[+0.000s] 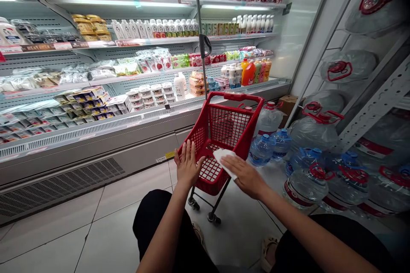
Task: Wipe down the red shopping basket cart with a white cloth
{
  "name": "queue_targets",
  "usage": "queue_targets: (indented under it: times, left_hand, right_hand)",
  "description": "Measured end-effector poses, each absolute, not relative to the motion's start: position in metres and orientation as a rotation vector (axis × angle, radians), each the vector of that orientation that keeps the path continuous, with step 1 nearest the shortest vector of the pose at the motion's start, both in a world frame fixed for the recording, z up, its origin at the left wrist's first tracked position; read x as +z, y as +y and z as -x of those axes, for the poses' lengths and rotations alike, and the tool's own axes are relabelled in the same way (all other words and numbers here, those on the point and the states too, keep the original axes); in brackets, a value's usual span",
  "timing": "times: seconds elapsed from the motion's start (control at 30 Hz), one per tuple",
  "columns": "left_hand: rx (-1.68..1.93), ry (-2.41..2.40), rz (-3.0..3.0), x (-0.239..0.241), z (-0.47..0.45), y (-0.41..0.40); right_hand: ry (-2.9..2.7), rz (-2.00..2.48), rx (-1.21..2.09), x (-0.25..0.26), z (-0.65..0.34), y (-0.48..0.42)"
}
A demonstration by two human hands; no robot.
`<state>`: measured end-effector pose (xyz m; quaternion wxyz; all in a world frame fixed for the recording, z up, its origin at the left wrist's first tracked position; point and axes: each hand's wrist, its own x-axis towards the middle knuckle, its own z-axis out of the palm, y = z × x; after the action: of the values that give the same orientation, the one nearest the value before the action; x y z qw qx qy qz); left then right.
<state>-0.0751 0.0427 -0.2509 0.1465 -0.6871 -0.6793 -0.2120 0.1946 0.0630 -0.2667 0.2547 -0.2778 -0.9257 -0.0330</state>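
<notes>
A red shopping cart (224, 126) is standing in the middle of the scene, between the person's knees and the fridge (147, 140), its raised handle rising at the far end. A white cloth (222, 160) is lying under the fingers of the right hand (245, 175), over the cart's near right side. The right hand is holding the cloth, its fingers stretching straight across it; its thumb is hiding from view. The left hand (187, 168) is hovering at the cart's near left edge, its fingers spreading and grasping nothing; whether it is touching the rim, I cannot tell. Below the basket, dark wheels (214, 218) are resting on the pale floor tiles (121, 226).

Just to the right of the cart, blue water jugs (263, 151) are standing on the floor, and larger clear jugs (306, 187) with red handles are sitting farther right. More jugs are filling the white rack (374, 98) at the far right. On the far side, the fridge is holding rows of food: white tubs (156, 96) are stacking up low down, orange bottles (249, 73) are standing to their right, and yellow tubs (92, 27) are sitting higher on the left. Nearest, dark trousers (156, 217) are covering the person's legs.
</notes>
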Motion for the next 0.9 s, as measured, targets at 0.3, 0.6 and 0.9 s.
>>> queue_targets:
  times: [0.3, 0.6, 0.9]
  left_hand:
    - [-0.729, -1.908, 2.141, -0.260, 0.034, 0.028]
    - [-0.524, -2.008, 2.105, -0.262, 0.086, 0.046]
    - [-0.556, -1.847, 2.168, -0.250, 0.037, 0.038]
  right_hand:
    - [-2.610, 0.612, -0.107, -0.268, -0.159, 0.056]
    - [-2.412, 1.048, -0.415, -0.245, -0.243, 0.125]
    - [-2.516, 0.836, -0.380, -0.248, -0.203, 0.087]
